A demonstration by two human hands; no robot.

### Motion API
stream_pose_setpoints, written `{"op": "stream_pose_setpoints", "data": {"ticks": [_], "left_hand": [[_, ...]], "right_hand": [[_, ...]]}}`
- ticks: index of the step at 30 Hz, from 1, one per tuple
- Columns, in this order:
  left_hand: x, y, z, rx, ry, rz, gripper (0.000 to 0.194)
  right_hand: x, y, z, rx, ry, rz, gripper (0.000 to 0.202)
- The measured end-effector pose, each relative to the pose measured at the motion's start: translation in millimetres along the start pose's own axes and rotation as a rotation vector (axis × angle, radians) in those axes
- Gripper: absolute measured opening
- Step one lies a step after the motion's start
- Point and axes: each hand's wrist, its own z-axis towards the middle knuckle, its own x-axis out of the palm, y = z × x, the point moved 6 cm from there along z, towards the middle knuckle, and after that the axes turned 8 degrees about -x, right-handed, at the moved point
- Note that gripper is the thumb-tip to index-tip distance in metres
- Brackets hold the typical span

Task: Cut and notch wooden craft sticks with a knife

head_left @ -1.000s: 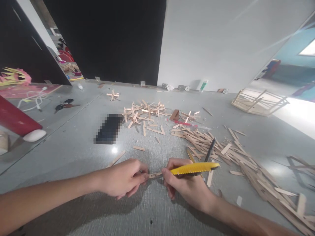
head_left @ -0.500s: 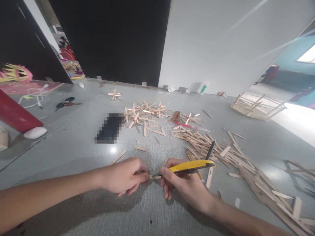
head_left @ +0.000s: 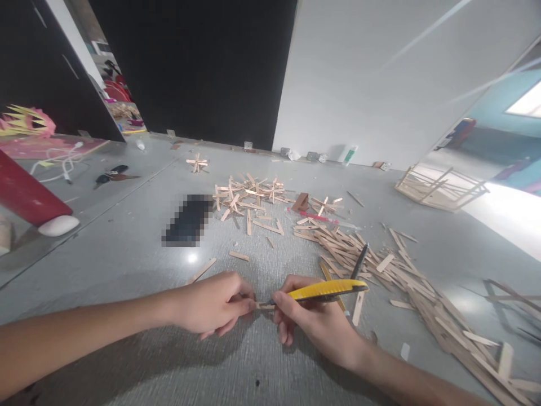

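Between thumb and fingers, my left hand (head_left: 224,304) pinches a small wooden stick (head_left: 265,307), whose free end points right. A yellow and black utility knife (head_left: 327,289) lies in my right hand (head_left: 302,316), closed around it like a pen. The knife's tip meets the stick in the narrow space separating both hands. Part of the stick is hidden behind my left fingers. Beneath my right wrist area, another yellow tool (head_left: 326,272) shows only in part, and a dark pen-like item (head_left: 360,260) rests beyond the knife.
A heap of wooden sticks (head_left: 393,276) spreads along the right. Joined stick pieces (head_left: 249,194) lie ahead, near a pixelated dark rectangle (head_left: 188,220). A red cylinder (head_left: 29,189) stands at left, keys (head_left: 110,176) behind it. A stick frame (head_left: 442,189) sits far right.
The knife and my right hand have shifted very slightly left, with the blade lying flatter along the stick. My left hand keeps its pinch almost in place.
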Motion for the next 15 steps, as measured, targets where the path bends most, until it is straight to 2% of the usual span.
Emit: {"op": "stream_pose_setpoints", "data": {"ticks": [15], "left_hand": [[0.8,-1.3,-0.7,0.002,-0.006,0.009,0.035]], "right_hand": [[1.2,3.0,-1.5,-0.007,-0.020,-0.098,0.041]]}}
